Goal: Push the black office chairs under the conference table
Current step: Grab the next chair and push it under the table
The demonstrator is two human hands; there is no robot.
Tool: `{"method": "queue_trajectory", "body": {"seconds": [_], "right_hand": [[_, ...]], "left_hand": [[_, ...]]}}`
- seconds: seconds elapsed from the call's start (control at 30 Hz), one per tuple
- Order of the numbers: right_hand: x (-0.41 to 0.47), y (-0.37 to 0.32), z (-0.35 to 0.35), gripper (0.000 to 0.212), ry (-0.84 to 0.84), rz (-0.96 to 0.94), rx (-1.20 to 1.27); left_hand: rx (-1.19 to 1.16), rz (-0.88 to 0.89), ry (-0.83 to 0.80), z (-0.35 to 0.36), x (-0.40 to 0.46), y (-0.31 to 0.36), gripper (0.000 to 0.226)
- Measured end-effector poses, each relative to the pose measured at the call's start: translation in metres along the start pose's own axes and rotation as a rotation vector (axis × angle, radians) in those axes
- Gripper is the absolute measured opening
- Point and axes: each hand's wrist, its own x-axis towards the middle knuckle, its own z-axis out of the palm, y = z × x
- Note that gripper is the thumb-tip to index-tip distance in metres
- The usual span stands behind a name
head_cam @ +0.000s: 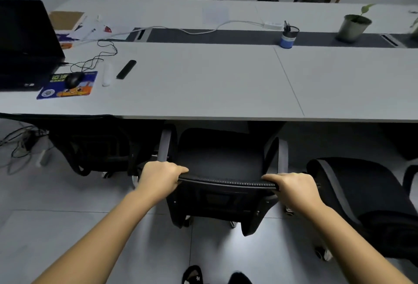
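My fingers [181,169] of both hands are curled over the top edge of the backrest of the middle black chair [222,154]: my left hand [161,178] grips its left end, my right hand [291,187] its right end. The front of the seat is already under the edge of the white bench [203,84]. Another black chair [366,202] stands just to the right, away from the bench.

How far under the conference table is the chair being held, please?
Partly in. The middle chair has its seat front and armrests at the conference table edge, while its backrest, gripped by the left hand and right hand, stands clear.
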Motion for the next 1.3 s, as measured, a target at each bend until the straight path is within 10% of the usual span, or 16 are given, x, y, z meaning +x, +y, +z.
{"method": "queue_trajectory", "body": {"seconds": [1.3], "right_hand": [[0.232, 0.046, 0.007, 0.021, -0.143, -0.064, 0.090]], "left_hand": [[-0.048, -0.184, -0.084, -0.003, 0.188, -0.103, 0.020]]}}
